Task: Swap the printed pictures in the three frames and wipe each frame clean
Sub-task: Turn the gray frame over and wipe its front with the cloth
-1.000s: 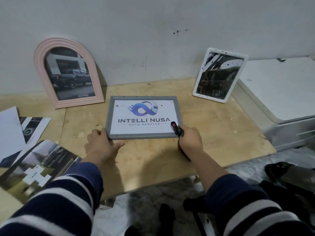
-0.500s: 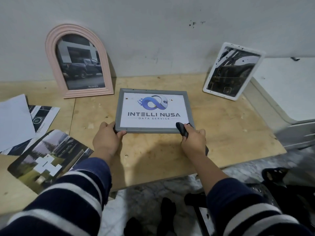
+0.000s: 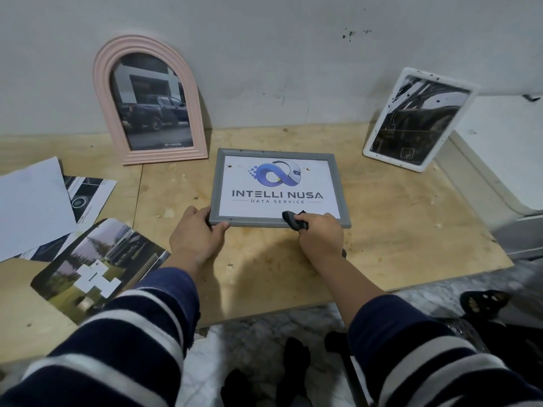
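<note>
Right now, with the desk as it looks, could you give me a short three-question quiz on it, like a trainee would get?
1. True or false: the grey rectangular picture frame lies flat on the wooden tabletop.
2. Which hand holds the dark cleaning cloth: A) left hand, B) right hand, C) neither?
3. Fill in: the pink arched picture frame leans against the ____.

Key
1. True; the left hand grips its near left corner.
2. B; the cloth sits on the frame's near edge.
3. Wall; the white rectangular picture frame stands tilted near it too.
</note>
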`<state>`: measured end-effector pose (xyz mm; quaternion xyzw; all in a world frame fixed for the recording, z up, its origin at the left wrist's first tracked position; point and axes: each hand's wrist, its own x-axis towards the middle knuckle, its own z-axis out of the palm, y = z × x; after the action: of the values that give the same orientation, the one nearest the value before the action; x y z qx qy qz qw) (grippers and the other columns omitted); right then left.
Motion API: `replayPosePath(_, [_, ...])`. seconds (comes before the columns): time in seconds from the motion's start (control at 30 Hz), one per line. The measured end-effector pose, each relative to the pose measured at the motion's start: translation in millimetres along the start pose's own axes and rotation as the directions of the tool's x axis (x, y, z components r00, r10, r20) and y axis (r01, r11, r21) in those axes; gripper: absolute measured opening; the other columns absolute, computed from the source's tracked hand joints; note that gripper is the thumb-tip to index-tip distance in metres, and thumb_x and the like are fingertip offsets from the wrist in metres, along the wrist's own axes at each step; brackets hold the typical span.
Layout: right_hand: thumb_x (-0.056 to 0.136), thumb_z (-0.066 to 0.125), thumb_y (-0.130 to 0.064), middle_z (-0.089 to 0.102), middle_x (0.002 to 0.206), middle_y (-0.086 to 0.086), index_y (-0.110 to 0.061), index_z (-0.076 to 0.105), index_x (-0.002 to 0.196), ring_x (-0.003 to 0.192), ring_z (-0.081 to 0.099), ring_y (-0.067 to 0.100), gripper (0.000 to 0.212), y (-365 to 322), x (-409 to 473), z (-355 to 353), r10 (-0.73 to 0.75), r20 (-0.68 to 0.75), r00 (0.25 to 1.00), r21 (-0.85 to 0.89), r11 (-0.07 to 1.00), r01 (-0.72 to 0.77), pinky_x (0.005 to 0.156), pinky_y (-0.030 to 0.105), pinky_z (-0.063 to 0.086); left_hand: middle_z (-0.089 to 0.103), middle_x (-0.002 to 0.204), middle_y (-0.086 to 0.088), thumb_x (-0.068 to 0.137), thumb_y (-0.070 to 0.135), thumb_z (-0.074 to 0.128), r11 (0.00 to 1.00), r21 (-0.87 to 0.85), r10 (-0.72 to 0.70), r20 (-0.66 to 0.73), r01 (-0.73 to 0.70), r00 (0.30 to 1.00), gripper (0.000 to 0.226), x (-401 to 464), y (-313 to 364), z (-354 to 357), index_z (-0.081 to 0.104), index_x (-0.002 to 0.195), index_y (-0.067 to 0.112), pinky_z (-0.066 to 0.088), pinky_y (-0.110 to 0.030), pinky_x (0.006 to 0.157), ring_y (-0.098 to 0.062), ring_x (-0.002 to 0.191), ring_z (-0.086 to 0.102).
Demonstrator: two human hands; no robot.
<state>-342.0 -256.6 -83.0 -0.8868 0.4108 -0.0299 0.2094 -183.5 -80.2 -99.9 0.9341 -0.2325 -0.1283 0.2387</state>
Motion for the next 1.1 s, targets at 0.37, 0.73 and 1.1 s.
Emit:
replayPosePath(0.37, [0.091, 0.045, -0.010, 0.066, 0.104, 0.005, -0.028, 0.061, 0.127, 0.108, 0.048, 0.023, 0.043, -54.2, -6.5, 22.8, -0.176, 0.045, 0.983, -0.036, 0.983, 0.177, 0.069, 0.026, 0.031, 0.049, 0.101, -0.008, 0.102, 0.027, 0.027, 0.984, -0.154, -0.057, 0.192, 0.087, 0.980, 0.034, 13.0, -6.2, -15.5, 0.058, 0.101, 0.012, 0.033, -0.030, 0.081, -0.024, 0.094, 0.048])
replayPosePath(0.73, [0.087, 0.048, -0.007, 0.064, 0.098, 0.006, -0.027, 0.064, 0.121, 0.104, 0.049, 0.023, 0.042, -87.0, -6.8, 41.8, -0.244, 0.076, 0.967, -0.012, 0.969, 0.245, 0.072, 0.030, 0.039, 0.068, 0.093, -0.009, 0.079, 0.050, 0.030, 0.834, -0.434, -0.220, 0.308, 0.342, 0.926, 0.053, 19.4, -9.0, -19.9, 0.064, 0.100, 0.015, 0.043, -0.039, 0.084, -0.027, 0.092, 0.060])
replayPosePath(1.1, [0.089, 0.049, -0.008, 0.051, 0.113, 0.005, -0.033, 0.060, 0.127, 0.102, 0.054, 0.023, 0.047, -97.0, -6.5, 46.3, -0.307, 0.138, 0.942, 0.094, 0.951, 0.296, 0.087, 0.028, 0.044, 0.065, 0.078, -0.008, 0.092, 0.039, 0.026, 0.722, -0.549, -0.250, 0.360, 0.421, 0.899, 0.052, 18.6, -1.0, -25.0, 0.066, 0.109, 0.009, 0.042, -0.037, 0.081, -0.024, 0.074, 0.054])
